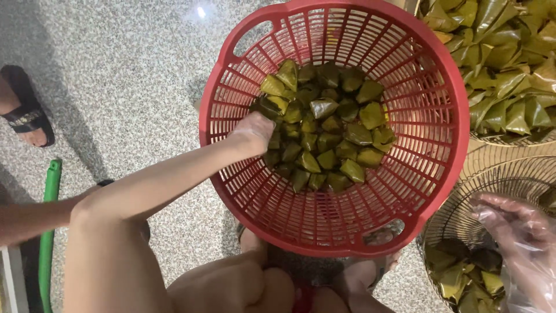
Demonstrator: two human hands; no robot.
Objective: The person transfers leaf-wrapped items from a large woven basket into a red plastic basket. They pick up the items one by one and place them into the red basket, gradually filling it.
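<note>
Reaching into the red basket (243,69), left hand (253,132) grips a leaf-wrapped parcel (270,108); gloved right hand (518,229) hangs loosely open.

Left hand (253,132) reaches into a red basket (243,87), touching leaf-wrapped parcels (324,130); right hand (515,226), in clear glove, hovers at four o'clock over a wire basket (463,217).

Speckled terrazzo floor (133,69), green pole (49,220), black sandal (26,107), wire baskets (498,174) of loose green leaves (504,52)
</note>
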